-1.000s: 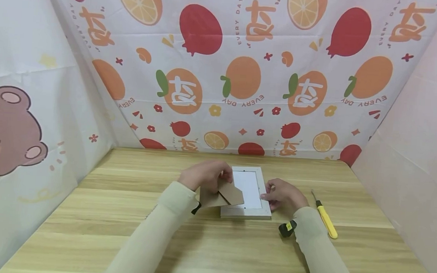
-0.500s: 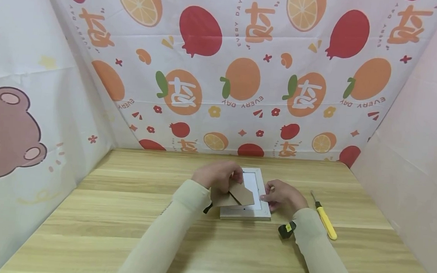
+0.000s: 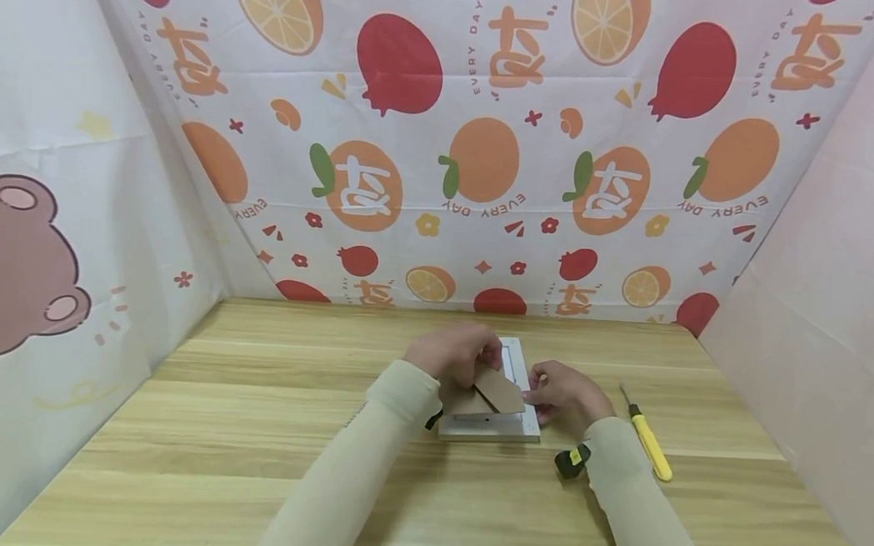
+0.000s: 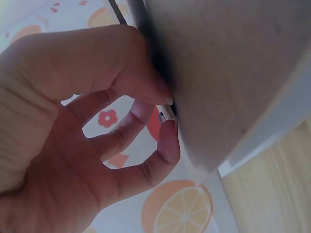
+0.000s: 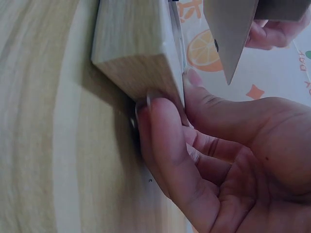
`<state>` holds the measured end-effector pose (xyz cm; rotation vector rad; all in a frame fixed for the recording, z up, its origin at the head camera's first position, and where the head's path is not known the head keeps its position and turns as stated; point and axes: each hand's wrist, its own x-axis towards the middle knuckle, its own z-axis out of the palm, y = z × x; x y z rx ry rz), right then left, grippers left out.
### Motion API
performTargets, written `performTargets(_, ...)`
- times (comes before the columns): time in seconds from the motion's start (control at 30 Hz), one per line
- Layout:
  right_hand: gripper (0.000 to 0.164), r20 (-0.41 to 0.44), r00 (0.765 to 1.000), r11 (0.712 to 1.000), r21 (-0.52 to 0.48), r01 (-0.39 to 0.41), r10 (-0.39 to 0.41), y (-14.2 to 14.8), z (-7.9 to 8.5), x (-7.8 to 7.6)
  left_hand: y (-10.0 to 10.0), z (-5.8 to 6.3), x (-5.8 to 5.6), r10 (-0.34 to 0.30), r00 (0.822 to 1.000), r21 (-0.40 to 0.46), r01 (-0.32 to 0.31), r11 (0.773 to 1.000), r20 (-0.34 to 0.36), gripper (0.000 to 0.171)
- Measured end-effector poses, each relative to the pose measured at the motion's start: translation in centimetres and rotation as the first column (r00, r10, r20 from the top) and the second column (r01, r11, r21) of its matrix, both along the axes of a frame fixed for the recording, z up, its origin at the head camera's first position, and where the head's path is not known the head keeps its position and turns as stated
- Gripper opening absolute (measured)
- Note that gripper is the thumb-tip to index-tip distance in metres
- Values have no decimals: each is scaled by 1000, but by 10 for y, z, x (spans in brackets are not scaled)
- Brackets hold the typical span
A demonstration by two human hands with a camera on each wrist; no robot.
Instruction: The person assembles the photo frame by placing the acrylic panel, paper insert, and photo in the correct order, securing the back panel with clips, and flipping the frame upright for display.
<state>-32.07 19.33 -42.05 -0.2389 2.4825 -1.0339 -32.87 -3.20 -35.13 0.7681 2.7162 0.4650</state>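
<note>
A white picture frame lies face down on the wooden table. Over its opening is a brown backing board with a folding stand flap, tilted and covering most of the white sheet inside. My left hand pinches this board from above between thumb and fingers; the left wrist view shows the board's brown face close up. On the frame's right side, my right hand grips the edge, thumb on top and fingers against the wooden side in the right wrist view. The board's corner hangs above that thumb.
To the right of my right hand lies a screwdriver with a yellow handle. A black wrist camera sits at my right cuff. Fruit-patterned cloth hangs behind the table's far edge, with pale cloth on both sides.
My left hand has carried the backing board rightward over the frame, from its left part to its right edge. My right hand and the frame have stayed in place.
</note>
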Motion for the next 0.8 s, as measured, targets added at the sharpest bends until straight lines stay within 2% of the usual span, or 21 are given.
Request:
performTargets(0.47, 11, 15, 1000, 999, -49, -16, 17, 0, 0, 0, 14, -11, -1, -7, 1000, -11, 6, 1000, -11, 54)
performTargets(0.8, 6, -3, 1000, 999, -38, -22, 22, 2, -2, -2, 19, -12, -6, -15, 1000, 7, 15, 1000, -1, 53)
